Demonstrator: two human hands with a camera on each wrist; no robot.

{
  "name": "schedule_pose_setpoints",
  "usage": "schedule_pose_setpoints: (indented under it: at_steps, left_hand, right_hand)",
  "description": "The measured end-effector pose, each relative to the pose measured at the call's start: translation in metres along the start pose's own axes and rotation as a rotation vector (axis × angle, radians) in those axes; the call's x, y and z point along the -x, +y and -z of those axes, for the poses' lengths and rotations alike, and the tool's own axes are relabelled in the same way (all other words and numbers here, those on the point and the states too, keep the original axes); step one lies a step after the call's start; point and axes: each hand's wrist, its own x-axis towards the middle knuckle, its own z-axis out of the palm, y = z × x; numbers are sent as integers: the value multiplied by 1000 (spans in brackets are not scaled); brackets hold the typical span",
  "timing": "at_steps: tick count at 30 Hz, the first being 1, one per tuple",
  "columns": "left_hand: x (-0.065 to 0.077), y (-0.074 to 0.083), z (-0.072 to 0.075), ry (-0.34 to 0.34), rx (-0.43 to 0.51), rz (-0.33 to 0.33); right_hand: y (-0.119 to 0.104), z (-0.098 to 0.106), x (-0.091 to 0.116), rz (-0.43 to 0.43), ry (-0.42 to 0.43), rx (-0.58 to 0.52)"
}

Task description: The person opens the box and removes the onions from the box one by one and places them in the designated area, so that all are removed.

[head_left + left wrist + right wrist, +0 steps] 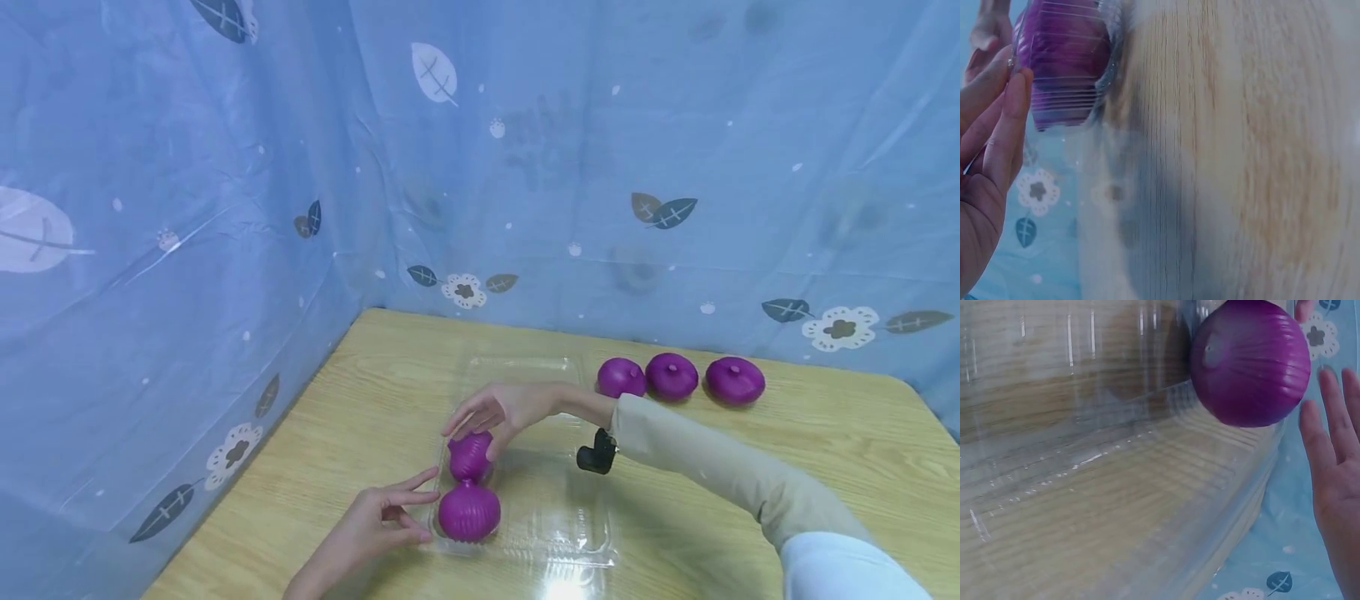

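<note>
Two purple onions lie in the left side of a clear plastic container [540, 521]. The near onion [469, 512] is uncovered; above the far onion [471, 456] is my right hand [517, 404], its fingers reaching over the top and partly hiding it. In the right wrist view, spread fingers [1332, 412] show beside an onion [1250, 369], with a small gap between. My left hand [375, 517] is at the container's left edge, fingers extended and spread. Its fingertips [1017, 94] meet the clear rim in the left wrist view, an onion [1063, 56] showing through the wall.
Three more purple onions stand in a row at the back right: a left one [621, 377], a middle one [672, 377] and a right one [735, 381]. Beneath everything is a wooden table [817, 425]. A blue patterned curtain [555, 167] closes off the back and left.
</note>
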Motion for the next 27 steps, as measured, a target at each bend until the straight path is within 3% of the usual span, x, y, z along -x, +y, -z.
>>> schedule_pose_setpoints:
  at_steps: [3, 8, 12, 16, 22, 27]
  left_hand:
    - [0, 1, 1, 0, 7, 7]
    - [0, 1, 1, -13, 12, 7]
    - [-1, 2, 2, -11, -2, 2]
    - [-2, 3, 1, -5, -1, -3]
    - [-1, 3, 2, 1, 15, 53]
    - [-1, 2, 0, -8, -3, 18]
  right_hand:
    - [-2, -2, -5, 14, 15, 39]
    - [-3, -4, -10, -61, -1, 148]
    - [-8, 0, 5, -115, 81, 223]
    - [-11, 4, 30, -113, 147, 254]
    - [-3, 3, 52, -90, 144, 177]
    - [5, -3, 54, -139, 95, 110]
